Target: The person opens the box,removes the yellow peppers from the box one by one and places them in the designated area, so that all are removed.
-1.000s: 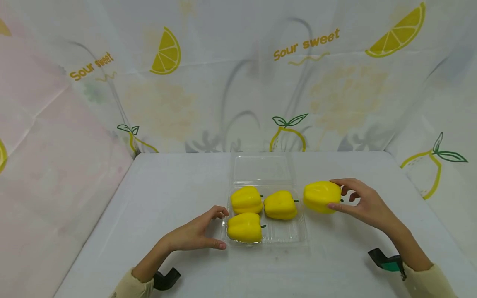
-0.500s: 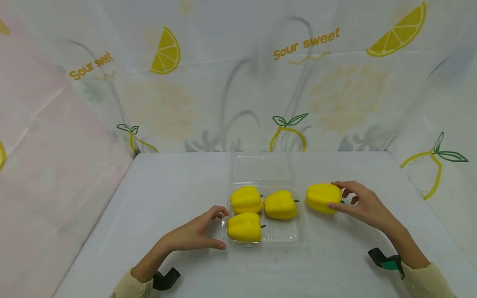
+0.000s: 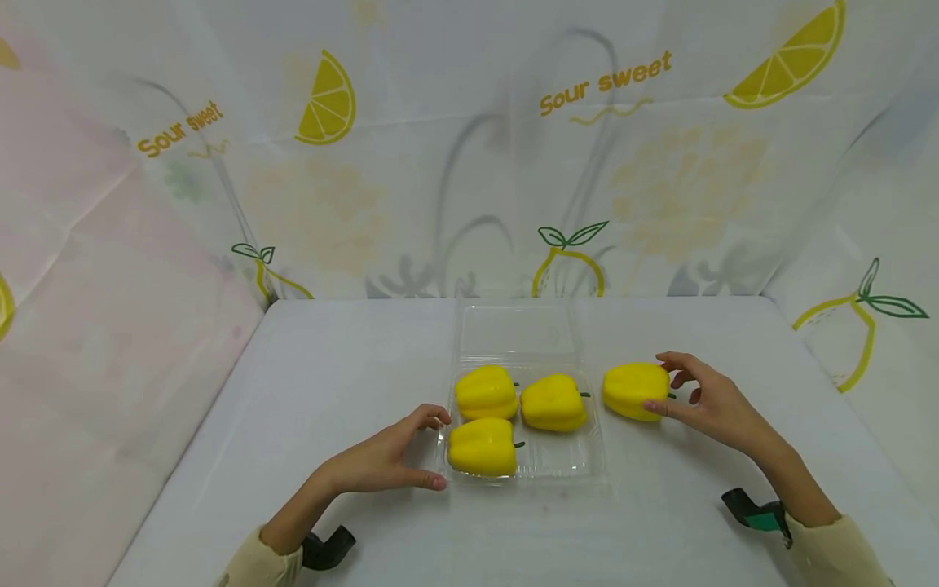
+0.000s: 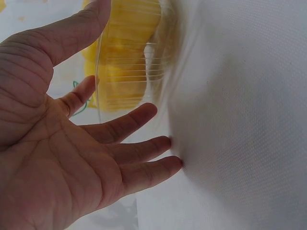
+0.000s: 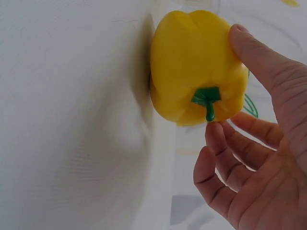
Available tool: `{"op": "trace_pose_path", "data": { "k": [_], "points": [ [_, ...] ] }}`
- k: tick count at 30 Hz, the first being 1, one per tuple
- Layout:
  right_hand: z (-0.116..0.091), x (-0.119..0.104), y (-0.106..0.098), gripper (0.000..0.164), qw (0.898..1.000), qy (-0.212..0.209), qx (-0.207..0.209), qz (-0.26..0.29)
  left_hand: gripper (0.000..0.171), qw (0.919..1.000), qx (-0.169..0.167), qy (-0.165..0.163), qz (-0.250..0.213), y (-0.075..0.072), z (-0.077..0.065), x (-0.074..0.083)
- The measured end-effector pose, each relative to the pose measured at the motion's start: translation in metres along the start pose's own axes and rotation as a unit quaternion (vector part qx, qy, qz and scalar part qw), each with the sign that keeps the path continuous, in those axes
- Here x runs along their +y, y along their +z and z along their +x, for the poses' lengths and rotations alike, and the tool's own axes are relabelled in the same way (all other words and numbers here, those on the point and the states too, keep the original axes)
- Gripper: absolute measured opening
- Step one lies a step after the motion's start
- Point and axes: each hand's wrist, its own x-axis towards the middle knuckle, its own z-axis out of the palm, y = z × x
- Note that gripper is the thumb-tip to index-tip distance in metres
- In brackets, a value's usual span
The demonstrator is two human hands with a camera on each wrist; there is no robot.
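Note:
My right hand point(image 3: 715, 405) holds a yellow bell pepper point(image 3: 632, 391) by its stem end, thumb along one side and a finger at the other. In the right wrist view this bell pepper point(image 5: 192, 62) lies against the table with its green stem toward the palm; part of the index finger is hidden behind it. Three more yellow bell peppers, such as the near one point(image 3: 480, 447), lie in a clear plastic clamshell box point(image 3: 561, 461). My left hand point(image 3: 381, 458) is spread at the box's left side, fingers relaxed; in the left wrist view its fingertips point(image 4: 175, 163) are low by the tabletop.
The box's clear lid point(image 3: 517, 330) is folded back flat toward the rear of the white table point(image 3: 345, 350). A lemon-print cloth point(image 3: 440, 163) rises behind the table and at both sides. Black straps with cameras point(image 3: 756, 509) sit at the wrists.
The right hand has moved the bell pepper slightly right and down. Since half a second ago the pepper has stayed nearly still and the index finger has risen a little. The left hand keeps still.

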Motion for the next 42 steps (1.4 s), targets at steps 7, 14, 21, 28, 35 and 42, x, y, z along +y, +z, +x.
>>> {"op": "trace_pose_path", "data": {
  "k": [7, 14, 21, 28, 35, 42],
  "points": [
    [0.0, -0.003, -0.002, 0.058, 1.0, -0.009, -0.012, 0.0, 0.073, 1.0, -0.001, 0.002, -0.005, 0.0, -0.001, 0.002],
    [0.0, -0.006, -0.004, 0.066, 0.999, -0.043, -0.03, -0.006, 0.073, 1.0, 0.0, 0.002, -0.008, 0.0, 0.0, 0.0],
    [0.004, -0.009, 0.006, 0.057, 0.999, -0.008, 0.018, -0.03, 0.074, 1.0, 0.0, 0.004, -0.002, 0.0, 0.0, -0.001],
    [0.007, -0.013, 0.011, 0.056, 0.998, 0.013, 0.036, -0.058, 0.074, 1.0, -0.001, 0.003, -0.009, 0.0, -0.001, 0.0],
    [0.007, -0.017, 0.004, 0.057, 0.999, -0.013, 0.006, -0.041, 0.074, 1.0, -0.002, 0.003, -0.007, 0.0, -0.001, 0.001],
    [0.006, -0.015, 0.002, 0.054, 0.999, -0.045, 0.005, -0.011, 0.074, 1.0, -0.001, -0.003, -0.006, 0.0, -0.001, 0.001]
  ]
}}
